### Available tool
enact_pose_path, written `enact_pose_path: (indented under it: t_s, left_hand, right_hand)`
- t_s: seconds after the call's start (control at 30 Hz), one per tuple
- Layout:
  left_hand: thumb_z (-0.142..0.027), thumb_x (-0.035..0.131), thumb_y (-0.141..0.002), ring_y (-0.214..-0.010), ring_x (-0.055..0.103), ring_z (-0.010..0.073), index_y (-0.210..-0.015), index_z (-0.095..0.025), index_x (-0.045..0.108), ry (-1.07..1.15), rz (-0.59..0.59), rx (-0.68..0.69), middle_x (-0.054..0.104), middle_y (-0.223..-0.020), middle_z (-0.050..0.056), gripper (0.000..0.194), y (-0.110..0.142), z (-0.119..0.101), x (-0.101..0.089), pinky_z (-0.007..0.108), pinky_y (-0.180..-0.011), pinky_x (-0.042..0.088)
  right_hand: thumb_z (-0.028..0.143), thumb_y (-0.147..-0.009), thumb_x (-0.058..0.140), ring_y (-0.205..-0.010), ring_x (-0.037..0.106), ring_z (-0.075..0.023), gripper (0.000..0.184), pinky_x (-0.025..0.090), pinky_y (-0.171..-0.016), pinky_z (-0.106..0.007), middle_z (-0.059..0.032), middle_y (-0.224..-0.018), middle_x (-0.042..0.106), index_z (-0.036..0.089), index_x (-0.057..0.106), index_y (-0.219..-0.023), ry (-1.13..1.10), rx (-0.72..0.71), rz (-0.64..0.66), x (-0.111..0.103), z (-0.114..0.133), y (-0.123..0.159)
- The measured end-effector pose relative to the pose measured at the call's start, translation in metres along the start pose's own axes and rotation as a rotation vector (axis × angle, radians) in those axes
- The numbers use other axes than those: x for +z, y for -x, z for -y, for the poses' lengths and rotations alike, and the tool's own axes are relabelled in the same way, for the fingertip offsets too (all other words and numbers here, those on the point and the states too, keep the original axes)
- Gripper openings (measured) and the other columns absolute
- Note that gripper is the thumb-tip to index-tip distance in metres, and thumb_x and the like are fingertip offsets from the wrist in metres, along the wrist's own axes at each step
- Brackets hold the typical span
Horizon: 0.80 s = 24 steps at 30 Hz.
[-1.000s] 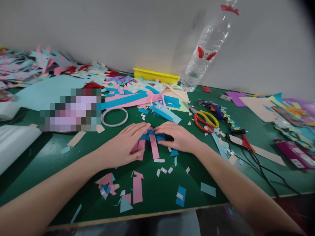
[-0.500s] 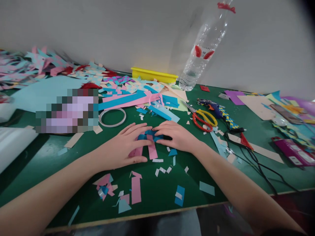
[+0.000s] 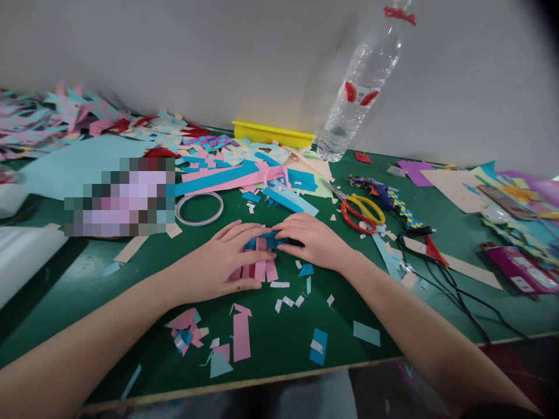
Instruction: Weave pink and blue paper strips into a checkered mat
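Note:
Low over the green table, both my hands meet at a small weave of pink paper strips (image 3: 260,269) and blue paper strips (image 3: 271,240). My left hand (image 3: 213,259) grips the weave from the left, its fingers reaching across the pink strips and its thumb lower, near their ends. The palm hides part of the weave. At its right side, my right hand (image 3: 312,241) pinches the end of a blue strip between thumb and fingers. Small white scraps (image 3: 288,301) lie just in front of the weave.
A roll of tape (image 3: 200,224), scissors (image 3: 358,212) and a hot glue gun (image 3: 379,191) lie beyond my hands. A tilted plastic bottle (image 3: 349,110) leans by the wall, beside a yellow tray (image 3: 273,135). Paper piles cover the back left; a black cord (image 3: 458,297) runs right.
My left index finger has stretched over the weave and the thumb has lowered. Another pink strip now lies downward beside the right-hand one. My right hand stays at the blue strips.

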<state>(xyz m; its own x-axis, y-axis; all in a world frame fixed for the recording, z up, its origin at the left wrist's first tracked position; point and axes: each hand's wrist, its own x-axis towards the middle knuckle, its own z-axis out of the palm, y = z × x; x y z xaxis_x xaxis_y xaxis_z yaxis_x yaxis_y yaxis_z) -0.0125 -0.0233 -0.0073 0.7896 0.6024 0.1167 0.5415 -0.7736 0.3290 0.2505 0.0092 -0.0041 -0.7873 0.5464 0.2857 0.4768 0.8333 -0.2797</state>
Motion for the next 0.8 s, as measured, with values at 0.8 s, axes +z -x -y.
enact_pose_path:
  t_s: [0.8]
  left_hand:
    - [-0.06, 0.041, -0.096, -0.138, 0.039, 0.0311, -0.146, -0.018, 0.039, -0.034, -0.122, -0.239, 0.046, -0.149, 0.014, 0.065, -0.002, 0.01, 0.011, 0.05, -0.113, 0.034]
  right_hand:
    - [0.039, -0.093, 0.059, -0.122, 0.057, -0.026, 0.04, 0.047, -0.104, -0.045, -0.0114, -0.132, 0.063, 0.015, 0.06, -0.125, 0.021, 0.076, -0.011, 0.004, 0.008, -0.002]
